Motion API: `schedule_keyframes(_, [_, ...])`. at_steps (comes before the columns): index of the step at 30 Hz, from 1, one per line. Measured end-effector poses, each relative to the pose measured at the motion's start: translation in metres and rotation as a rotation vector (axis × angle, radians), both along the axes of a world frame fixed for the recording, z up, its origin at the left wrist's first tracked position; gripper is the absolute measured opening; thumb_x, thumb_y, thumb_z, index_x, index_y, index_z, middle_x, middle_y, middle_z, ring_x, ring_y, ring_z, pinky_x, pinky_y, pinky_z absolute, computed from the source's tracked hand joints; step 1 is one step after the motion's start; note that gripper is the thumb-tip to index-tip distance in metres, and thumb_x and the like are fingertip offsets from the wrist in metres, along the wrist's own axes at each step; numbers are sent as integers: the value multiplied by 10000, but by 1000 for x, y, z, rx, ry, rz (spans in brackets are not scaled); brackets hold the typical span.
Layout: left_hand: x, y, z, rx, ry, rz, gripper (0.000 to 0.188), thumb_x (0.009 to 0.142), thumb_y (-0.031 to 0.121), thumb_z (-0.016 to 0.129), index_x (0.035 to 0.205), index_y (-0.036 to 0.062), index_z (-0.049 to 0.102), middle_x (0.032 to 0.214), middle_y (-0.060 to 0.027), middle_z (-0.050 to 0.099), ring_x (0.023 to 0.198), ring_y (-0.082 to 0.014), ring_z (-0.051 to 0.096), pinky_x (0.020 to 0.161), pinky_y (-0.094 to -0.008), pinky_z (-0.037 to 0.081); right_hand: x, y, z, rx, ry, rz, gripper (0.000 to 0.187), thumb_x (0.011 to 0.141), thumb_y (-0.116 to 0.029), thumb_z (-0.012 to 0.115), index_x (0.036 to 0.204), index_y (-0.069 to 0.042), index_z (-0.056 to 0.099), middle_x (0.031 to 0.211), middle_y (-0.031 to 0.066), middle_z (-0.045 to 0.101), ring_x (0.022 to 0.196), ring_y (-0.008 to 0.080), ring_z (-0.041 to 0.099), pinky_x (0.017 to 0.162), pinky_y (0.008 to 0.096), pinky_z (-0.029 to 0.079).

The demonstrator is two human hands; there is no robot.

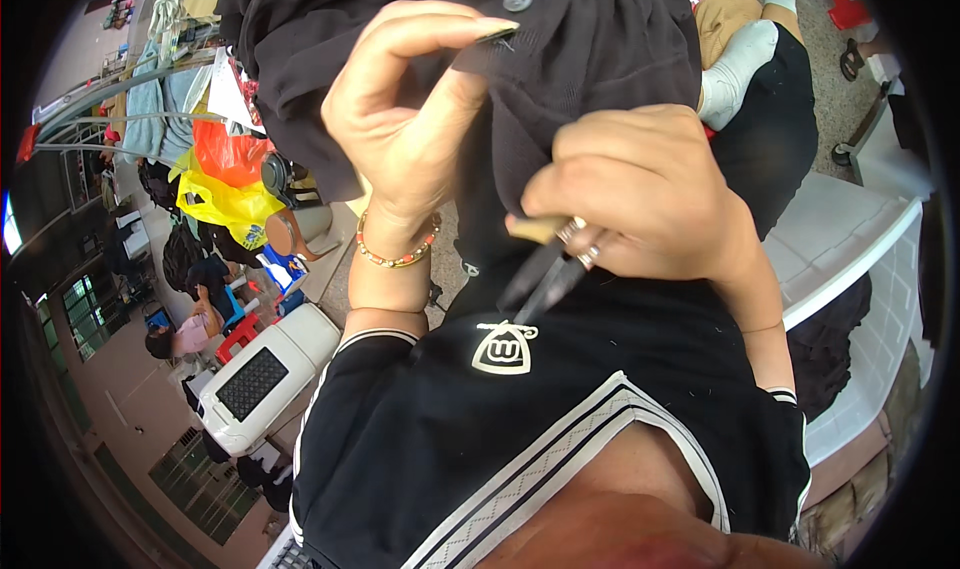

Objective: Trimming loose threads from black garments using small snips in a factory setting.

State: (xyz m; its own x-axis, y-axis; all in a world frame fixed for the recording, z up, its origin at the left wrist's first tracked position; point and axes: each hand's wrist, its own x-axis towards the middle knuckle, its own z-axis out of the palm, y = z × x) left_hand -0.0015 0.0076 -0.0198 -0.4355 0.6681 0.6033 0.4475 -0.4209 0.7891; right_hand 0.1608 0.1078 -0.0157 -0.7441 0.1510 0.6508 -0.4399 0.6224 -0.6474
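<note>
Left hand [405,119] is pinching the dark cloth [600,59] in the head view, forefinger above and thumb below, leaving only a narrow gap near the button [517,1]. Right hand [640,189] is curling round what I'm taking for snips [556,285], and it is seemingly catching the lower edge of the same cloth; blur is hiding whether that edge is gripped or merely brushed. The blades are pointing away from the pinch, down toward the shirt [640,349], and from this far off I'm failing to tell whether they're meeting at the tips.

The cloth is spreading over the lap and hanging between both hands, with a pale wisp of thread [508,42] showing at the left fingertips. I'd be wanting that pinch right beside the thread, holding the cloth flat and lightly taut so that no fold is hiding beneath. I'm judging the right hand to be doing two jobs, so I'd be keeping the snips deep in the palm and leaving thumb and forefinger free. The blades are worrying me most: facing the shirt, they could be nicking it. I'd also be minding the button, since a careless tug could be straining its stitches.
</note>
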Motion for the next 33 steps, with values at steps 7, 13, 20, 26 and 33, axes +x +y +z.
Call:
schedule_keyframes(7, [-2, -10, -12, -10, -156, -132, 230, 840, 121, 701, 969, -47, 610, 980, -181, 641, 920, -224, 609, 863, -303, 477, -1, 24, 10, -202, -191, 201, 369, 520, -95, 803, 852, -14, 662, 735, 44, 595, 593, 121, 527, 514, 239, 370])
schedule_keyframes(13, [-14, -7, -26, 44, -160, -167, 222, 834, 124, 701, 945, -50, 622, 967, -180, 648, 921, -235, 613, 864, -312, 480, 8, 49, 21, 105, -7, -216, 446, 642, -129, 780, 1025, 68, 665, 872, 103, 638, 740, 152, 507, 657, 248, 379])
schedule_keyframes(20, [-10, -5, -20, 10, -99, -171, 194, 835, 120, 707, 919, -41, 640, 948, -163, 659, 922, -240, 616, 860, -316, 477, -3, 49, 15, 283, 96, -274, 430, 655, -27, 797, 1058, 69, 684, 893, 129, 675, 734, 130, 566, 594, 194, 443])
schedule_keyframes(26, [-11, -5, -19, -10, -29, -164, 196, 827, 122, 709, 921, -41, 654, 954, -163, 664, 935, -246, 607, 873, -329, 458, -2, 45, 20, 305, 71, -301, 432, 629, -9, 803, 1043, 59, 701, 869, 126, 658, 708, 132, 591, 598, 201, 465])
schedule_keyframes(33, [-10, -8, -18, -52, -3, -129, 172, 814, 96, 701, 905, -45, 661, 949, -157, 664, 943, -248, 603, 879, -334, 449, -6, 45, 15, 337, 119, -297, 450, 600, -11, 811, 1037, 36, 714, 848, 111, 650, 708, 130, 600, 595, 207, 481])
